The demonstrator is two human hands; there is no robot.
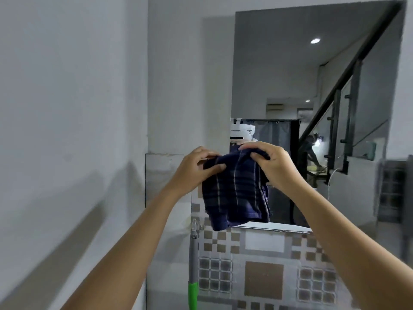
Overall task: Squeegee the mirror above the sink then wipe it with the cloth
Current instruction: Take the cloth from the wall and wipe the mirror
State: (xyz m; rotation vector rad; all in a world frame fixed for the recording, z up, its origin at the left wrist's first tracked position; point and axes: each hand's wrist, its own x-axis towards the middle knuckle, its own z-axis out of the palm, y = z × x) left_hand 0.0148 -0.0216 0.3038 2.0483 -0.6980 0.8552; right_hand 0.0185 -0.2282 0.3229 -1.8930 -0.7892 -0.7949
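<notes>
Large rectangular frameless wall mirror [312,90]; before its lower left corner, dark navy striped cloth [237,193] hanging, top edge pinched by left hand [194,168] and right hand [274,164], fingers [218,167] clamped on fabric; grey-and-green handle [193,271] below mirror's left.

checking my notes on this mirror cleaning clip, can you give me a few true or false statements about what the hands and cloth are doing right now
1. Both hands hold the cloth by its top edge. True: the left hand and right hand each pinch it.
2. The cloth is plain white. False: it is dark blue with pale stripes.
3. The cloth is pressed flat on the mirror. False: it hangs bunched between the hands, in front of the mirror's lower corner.
4. A pole with a green grip stands below the left hand. True.
5. The right hand holds a squeegee. False: its fingers grip only the cloth.
</notes>
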